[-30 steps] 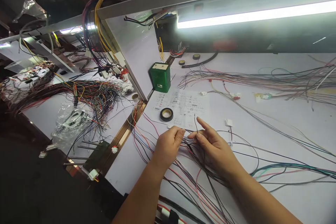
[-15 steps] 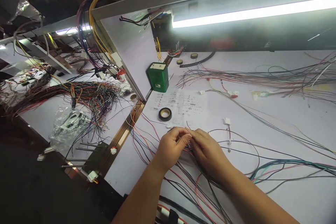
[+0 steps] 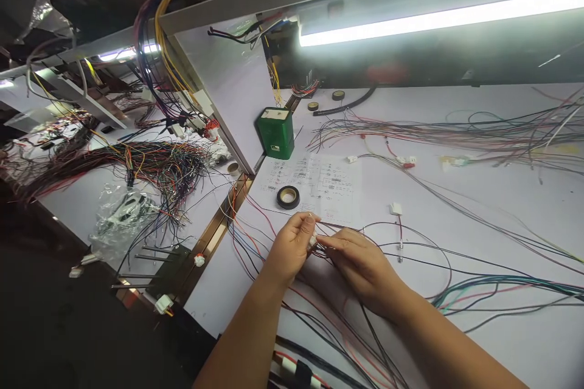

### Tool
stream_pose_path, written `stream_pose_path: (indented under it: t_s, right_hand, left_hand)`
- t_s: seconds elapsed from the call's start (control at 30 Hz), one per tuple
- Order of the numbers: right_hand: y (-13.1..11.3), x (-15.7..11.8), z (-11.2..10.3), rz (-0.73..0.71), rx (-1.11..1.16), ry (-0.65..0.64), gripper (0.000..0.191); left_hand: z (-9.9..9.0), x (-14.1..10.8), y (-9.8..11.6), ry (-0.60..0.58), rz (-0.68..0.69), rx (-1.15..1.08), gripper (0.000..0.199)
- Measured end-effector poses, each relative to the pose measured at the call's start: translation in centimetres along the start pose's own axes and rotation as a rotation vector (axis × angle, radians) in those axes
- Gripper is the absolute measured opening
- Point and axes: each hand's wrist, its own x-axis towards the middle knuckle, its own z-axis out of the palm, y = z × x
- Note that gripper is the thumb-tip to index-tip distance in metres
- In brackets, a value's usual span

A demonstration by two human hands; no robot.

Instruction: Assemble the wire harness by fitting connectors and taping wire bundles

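"Bright lamp (image 3: 438, 15) over a pale tabletop (image 3: 547, 346), wires strewn right across it — where's the piece you're working on?"

"Close in front of me, just this side of the printed sheet (image 3: 336, 194). It's a small white connector (image 3: 312, 239), mostly covered by my fingers."

"And your hands?"

"Brought together around it. My left hand (image 3: 292, 246) has it pinched, thumb against fingers; my right hand (image 3: 358, 261) comes in from the other side, index fingertip right up against it. Whether the right one also grips something, I can't tell, since its fingers hide that. Thin wires (image 3: 325, 253) show just below, between the two."

"How do you handle this bit well?"

"I'd let the left pinch do the steadying and leave the fine work to the right fingertip. Any push or pull should run along the line of the wire — a lead that thin will probably kink if forced sideways."

"Anything to watch?"

"Drag on the wires under my wrists; some slack should keep the piece from twisting. The black tape roll (image 3: 288, 206) on the sheet and the second white connector (image 3: 396, 209) off to the right can stay put."
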Motion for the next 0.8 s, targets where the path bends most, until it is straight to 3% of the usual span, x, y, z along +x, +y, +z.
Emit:
stream_pose_path:
  t_s: [0.2, 0.47, 0.63, 0.8]
  right_hand:
    - [-0.2, 0.2, 0.1, 0.328, 0.028, 0.208, 0.029]
    - [-0.5, 0.6, 0.1, 0.511, 0.076, 0.232, 0.018]
    - [-0.9, 0.9, 0.0, 0.617, 0.166, 0.239, 0.021]
    - [-0.9, 1.1, -0.1, 0.719, 0.303, 0.214, 0.028]
  left_hand:
    - [0.1, 0.1, 0.0, 0.001, 0.091, 0.107, 0.032]
    - [0.4, -0.3, -0.2, -0.055, 0.120, 0.266, 0.030]
    - [0.3, -0.2, -0.4, -0.049, 0.035, 0.238, 0.033]
    - [0.5, -0.3, 0.0, -0.030, 0.032, 0.206, 0.032]
